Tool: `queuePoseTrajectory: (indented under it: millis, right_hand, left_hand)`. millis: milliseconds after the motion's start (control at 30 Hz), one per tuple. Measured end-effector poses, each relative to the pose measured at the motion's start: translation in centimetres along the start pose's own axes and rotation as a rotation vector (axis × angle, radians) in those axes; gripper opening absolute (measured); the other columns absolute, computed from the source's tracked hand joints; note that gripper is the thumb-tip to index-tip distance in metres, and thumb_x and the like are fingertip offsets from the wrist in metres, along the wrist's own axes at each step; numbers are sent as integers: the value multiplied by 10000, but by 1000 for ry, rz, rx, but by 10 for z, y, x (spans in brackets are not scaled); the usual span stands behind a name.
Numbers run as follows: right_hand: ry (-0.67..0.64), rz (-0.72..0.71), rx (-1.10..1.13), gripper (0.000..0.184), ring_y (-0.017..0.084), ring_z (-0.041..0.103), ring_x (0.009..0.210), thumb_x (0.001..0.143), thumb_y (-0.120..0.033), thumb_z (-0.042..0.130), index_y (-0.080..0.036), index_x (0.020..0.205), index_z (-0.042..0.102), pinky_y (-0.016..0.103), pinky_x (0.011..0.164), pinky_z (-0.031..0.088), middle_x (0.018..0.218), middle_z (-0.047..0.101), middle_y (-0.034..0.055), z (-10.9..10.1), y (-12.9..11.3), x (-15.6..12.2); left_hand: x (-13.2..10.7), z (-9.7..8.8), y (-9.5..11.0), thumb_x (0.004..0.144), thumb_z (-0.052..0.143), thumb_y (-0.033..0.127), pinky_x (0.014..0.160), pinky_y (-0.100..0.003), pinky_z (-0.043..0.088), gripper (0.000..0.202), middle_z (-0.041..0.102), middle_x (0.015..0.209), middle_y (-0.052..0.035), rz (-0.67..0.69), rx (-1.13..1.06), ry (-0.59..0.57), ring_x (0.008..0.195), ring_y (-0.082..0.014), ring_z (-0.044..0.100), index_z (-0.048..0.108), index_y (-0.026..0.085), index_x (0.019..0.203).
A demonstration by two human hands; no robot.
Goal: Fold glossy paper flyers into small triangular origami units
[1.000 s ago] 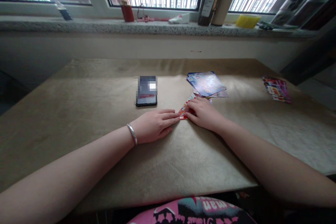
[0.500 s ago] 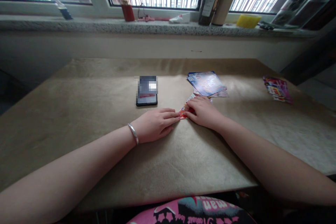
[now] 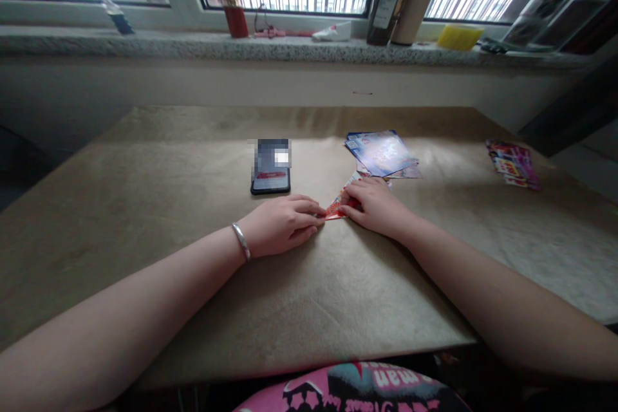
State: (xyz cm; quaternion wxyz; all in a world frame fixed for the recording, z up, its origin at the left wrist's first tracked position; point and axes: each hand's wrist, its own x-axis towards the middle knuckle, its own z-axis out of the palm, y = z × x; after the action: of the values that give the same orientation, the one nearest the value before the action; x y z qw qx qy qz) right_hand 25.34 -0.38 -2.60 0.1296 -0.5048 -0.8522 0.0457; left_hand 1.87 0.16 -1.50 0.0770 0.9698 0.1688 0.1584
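A red, orange and white printed paper [image 3: 334,209], folded to a pointed corner, lies flat on the table. My right hand [image 3: 374,203] rests over it and covers much of it, thumb and bent fingers gripping it against the tabletop. From the left, my left hand [image 3: 284,224] reaches in with its fingers stretched out and low over the table, fingertips at the paper's pointed corner. A silver bangle [image 3: 241,241] circles the left wrist. Just beyond the right hand, several blue and pink printed sheets [image 3: 381,151] lie in an overlapping pile.
A phone [image 3: 271,180] with a partly pixelated screen lies beyond my left hand. Several colourful printed cards or packets [image 3: 512,164] are at the far right of the table [image 3: 145,206]. Along the windowsill [image 3: 290,48] stand a red container [image 3: 235,20], a dark jar [image 3: 386,9] and a yellow block [image 3: 458,38].
My left hand has slid slightly left, uncovering more of the paper's pointed corner. My right hand stays in place on the paper.
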Motion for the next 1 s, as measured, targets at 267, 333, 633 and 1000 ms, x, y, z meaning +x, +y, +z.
queuePoseTrajectory:
  millis: [267,333,633,1000]
  right_hand:
    - [13,-12,-15,172,223,532,884,835,-365,559,-203,784,589,354,839,322,867,657,43,0,0,-1]
    - [15,-14,-28,165,223,532,881,835,-357,557,-203,789,592,356,842,324,869,657,44,0,0,-2]
    - [0,-5,-22,152,221,532,864,844,-314,528,-193,779,593,348,828,335,854,658,51,0,-2,-1]
    - [-10,15,-50,156,224,524,858,846,-287,500,-183,779,594,345,821,335,847,661,64,-1,-7,0]
  left_hand:
    - [-1,0,-1,919,422,192,892,-313,511,264,671,1060,-76,15,-34,23,1009,-171,603,668,161,1011]
    - [-1,1,-2,917,426,195,884,-313,516,256,674,1056,-74,16,-30,25,1005,-173,605,662,156,1007]
    - [-1,1,-3,910,433,191,873,-309,520,218,671,1047,-78,30,-20,32,996,-171,609,643,153,955]
    - [2,4,2,920,414,198,822,-292,523,225,662,969,-87,34,81,21,918,-167,608,629,130,904]
